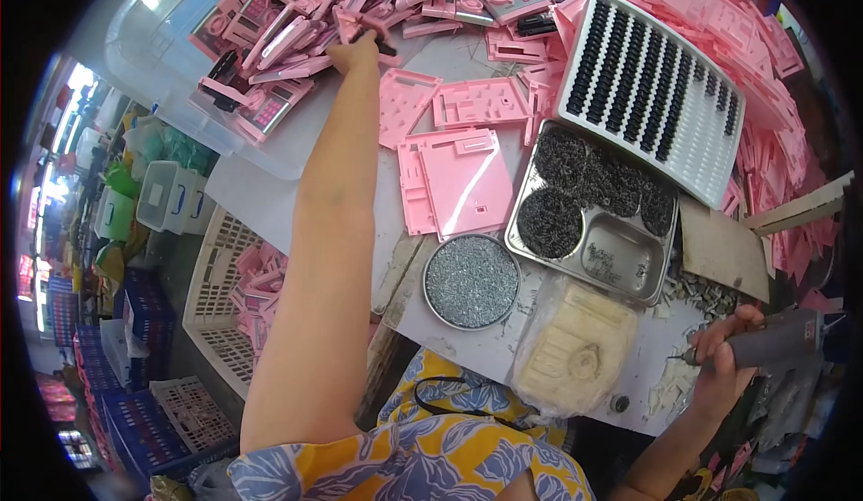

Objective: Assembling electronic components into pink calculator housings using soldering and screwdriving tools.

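Note:
My left arm stretches far forward to a heap of pink calculator-like devices (270, 106) with silver panels and round buttons. There my left hand (356, 52) is closed on a pink plastic piece (352, 23) with dark parts; its fingers are partly hidden. At the lower right, my right hand (715, 371) wraps round a grey electric screwdriver (773, 341), its thin bit pointing left. Flat pink plastic housings (467, 177) lie between the hands on the table. A round metal dish of small silver screws (472, 281) sits nearer to me.
A steel compartment tray (620, 263) holds dark small parts. Behind it, a white rack (692, 124) carries rows of black pieces. A yellowish block in plastic (575, 348) lies near the front edge. Pink parts (701, 16) pile up at the right; a clear bin (171, 61) stands left.

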### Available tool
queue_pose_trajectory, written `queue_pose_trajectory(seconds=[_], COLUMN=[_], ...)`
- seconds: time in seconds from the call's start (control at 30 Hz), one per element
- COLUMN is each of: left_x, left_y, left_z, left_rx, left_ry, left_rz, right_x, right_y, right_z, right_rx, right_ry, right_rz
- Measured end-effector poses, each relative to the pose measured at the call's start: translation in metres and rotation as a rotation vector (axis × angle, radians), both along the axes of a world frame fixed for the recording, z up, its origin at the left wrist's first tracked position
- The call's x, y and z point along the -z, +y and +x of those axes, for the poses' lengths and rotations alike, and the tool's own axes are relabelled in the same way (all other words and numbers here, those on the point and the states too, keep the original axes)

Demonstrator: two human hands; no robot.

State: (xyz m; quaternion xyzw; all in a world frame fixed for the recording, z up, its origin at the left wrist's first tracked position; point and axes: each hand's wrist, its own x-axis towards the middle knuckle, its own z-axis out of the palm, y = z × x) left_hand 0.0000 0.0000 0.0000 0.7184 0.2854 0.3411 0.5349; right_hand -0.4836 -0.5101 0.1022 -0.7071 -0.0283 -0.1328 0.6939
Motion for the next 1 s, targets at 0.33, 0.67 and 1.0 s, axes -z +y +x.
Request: queue_pose_trajectory(seconds=[0.33, 0.67, 1.0], left_x=[-0.15, -0.109, -0.021], left_y=[-0.029, -0.209, -0.267], left_z=[-0.199, -0.341, -0.37], left_rx=[1.107, 2.129, 1.761], left_ry=[-0.455, 0.435, -0.196], left_rz=[0.006, -0.412, 0.488], right_x=[-0.007, 0.054, 0.083], right_y=[0.036, 0.084, 0.062], right_z=[-0.003, -0.007, -0.053], right_rx=[0.758, -0.5, 0.098], right_ry=[-0.774, 0.416, 0.43], right_rz=[-0.606, 0.58, -0.316])
